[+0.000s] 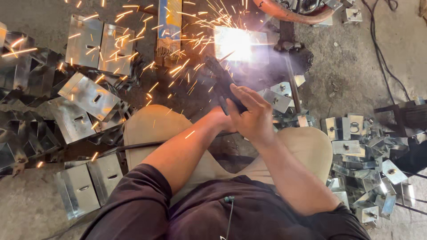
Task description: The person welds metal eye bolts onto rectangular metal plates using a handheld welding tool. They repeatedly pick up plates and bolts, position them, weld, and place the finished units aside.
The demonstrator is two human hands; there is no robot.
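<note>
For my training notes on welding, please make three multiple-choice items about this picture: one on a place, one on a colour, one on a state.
1. Where does the pile of small metal brackets lie?
A. at the person's right
B. on the knees
C. in a box

2. What colour are the trousers?
A. blue
B. beige
C. white

3. What state is the electrode holder in?
A. lying on the floor
B. hanging on a hook
C. gripped by both hands, sparks flying

Key: 1 A, the pile is on the floor at the right side. 2 B, both knees show beige cloth. 3 C, the left hand and right hand close on it by the bright arc.
</note>
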